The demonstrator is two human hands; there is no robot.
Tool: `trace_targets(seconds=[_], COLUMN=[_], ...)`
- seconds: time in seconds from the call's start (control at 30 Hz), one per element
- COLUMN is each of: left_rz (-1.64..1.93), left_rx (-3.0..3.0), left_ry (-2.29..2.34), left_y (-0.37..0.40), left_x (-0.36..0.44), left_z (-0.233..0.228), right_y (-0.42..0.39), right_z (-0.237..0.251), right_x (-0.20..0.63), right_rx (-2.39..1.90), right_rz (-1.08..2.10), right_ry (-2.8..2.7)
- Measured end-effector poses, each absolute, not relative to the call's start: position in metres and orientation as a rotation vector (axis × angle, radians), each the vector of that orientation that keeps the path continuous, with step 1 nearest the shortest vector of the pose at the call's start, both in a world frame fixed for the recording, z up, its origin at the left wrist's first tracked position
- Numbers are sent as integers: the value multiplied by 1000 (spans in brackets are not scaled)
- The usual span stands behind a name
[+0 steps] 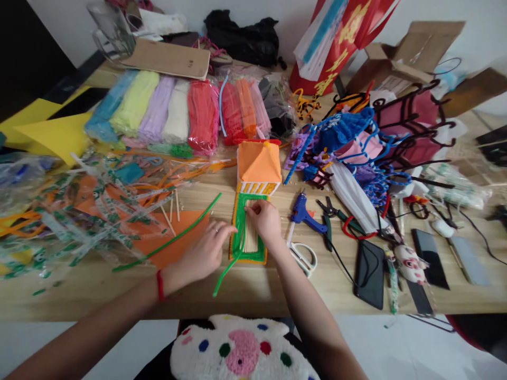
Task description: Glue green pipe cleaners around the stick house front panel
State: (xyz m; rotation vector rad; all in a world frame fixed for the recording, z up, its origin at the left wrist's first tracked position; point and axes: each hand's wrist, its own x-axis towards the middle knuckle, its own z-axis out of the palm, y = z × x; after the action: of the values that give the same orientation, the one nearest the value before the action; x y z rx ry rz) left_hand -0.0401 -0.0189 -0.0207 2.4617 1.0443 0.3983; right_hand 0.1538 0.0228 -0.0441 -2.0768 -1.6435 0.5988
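Observation:
A small model house with an orange pyramid roof (259, 164) and white-and-orange striped walls stands on the table. In front of it lies a rectangular base (251, 240) of pale sticks, bordered by green and orange pipe cleaners. A loose green pipe cleaner (225, 275) runs off the base's near edge toward me. My right hand (266, 221) is over the base, thumb and forefinger pinched on the green strand near its far end. My left hand (214, 247) rests at the base's left edge, fingers stretched out and touching the green border.
Another green pipe cleaner (174, 240) lies across orange sheets at left, beside plastic wrappers (106, 203). Right of the base are a blue glue gun (304, 214), white-handled scissors (304, 258), pliers (328, 221) and a phone (369, 274). Bundled pipe cleaners (174, 113) line the back.

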Motion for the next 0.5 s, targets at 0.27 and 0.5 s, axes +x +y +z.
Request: trace_targets(seconds=[0.27,0.5], left_rz=[597,376], left_rx=[2522,2685], left_ry=[1059,1084], left_y=[34,37], left_x=[-22,-15], left_z=[-31,-41], right_y=[14,14], right_z=[-47,-51], right_x=[154,156], right_rx=[-2040,-2059], right_rz=[537,575], right_ry=[-1676,-1608])
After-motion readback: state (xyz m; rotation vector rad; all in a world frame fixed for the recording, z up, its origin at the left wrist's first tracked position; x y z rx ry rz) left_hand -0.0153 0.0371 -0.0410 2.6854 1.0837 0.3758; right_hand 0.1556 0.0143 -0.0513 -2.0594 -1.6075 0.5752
